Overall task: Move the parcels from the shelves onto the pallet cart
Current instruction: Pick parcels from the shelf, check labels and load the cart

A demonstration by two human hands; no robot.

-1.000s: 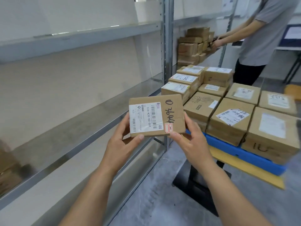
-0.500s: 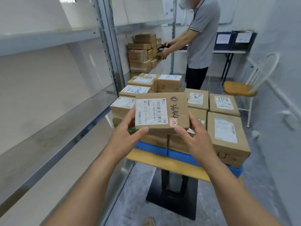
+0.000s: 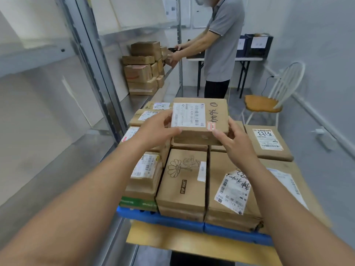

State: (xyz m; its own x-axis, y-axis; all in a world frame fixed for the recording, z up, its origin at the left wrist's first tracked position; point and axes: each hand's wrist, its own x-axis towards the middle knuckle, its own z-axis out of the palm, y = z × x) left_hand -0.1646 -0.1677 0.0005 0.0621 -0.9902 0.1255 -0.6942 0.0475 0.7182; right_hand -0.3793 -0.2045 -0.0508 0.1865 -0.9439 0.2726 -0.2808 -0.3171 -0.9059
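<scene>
While parcels (image 3: 182,181) crowd the pallet cart (image 3: 192,244), the grip of left hand (image 3: 155,129) and right hand (image 3: 236,143) pinches a labelled parcel (image 3: 199,120); shelf boxes (image 3: 138,72) wait.

Cardboard parcels (image 3: 182,181) sit packed on the blue-topped pallet cart (image 3: 172,220).

White walls (image 3: 317,45), grey floor (image 3: 334,181), a white chair (image 3: 263,103) near a black-legged table (image 3: 247,58).

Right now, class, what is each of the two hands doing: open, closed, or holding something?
Left hand: holding the labelled parcel at its left edge.
Right hand: holding the same parcel at its right corner.
</scene>
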